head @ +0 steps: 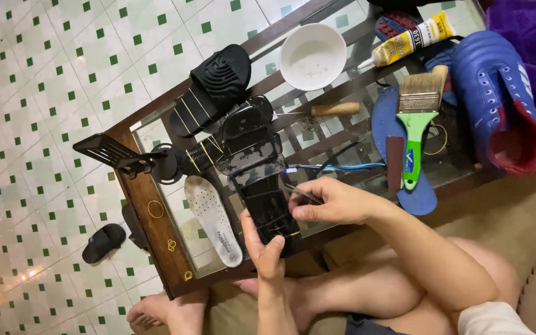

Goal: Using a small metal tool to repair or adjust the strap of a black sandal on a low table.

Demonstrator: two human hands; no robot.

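My left hand (267, 249) grips the near end of a black sandal (260, 180) that lies lengthwise on the glass-topped table (156, 229). My right hand (330, 200) hovers over the sandal's middle, its fingertips pinched on a thin rubber band (293, 193). A blue-handled toothbrush (336, 166) lies just beyond my right hand. A white insole (214, 218) rests left of the sandal.
Another black sandal bound with rubber bands (209, 93), a white bowl (312, 56), a glue tube (407, 38), a green-handled brush (418, 118), a blue insole (398, 155), a blue shoe (497, 99), a wooden-handled awl (333, 110). Loose rubber bands (156, 209) lie on the table's wooden edge. A slipper (103, 242) sits on the tiled floor.
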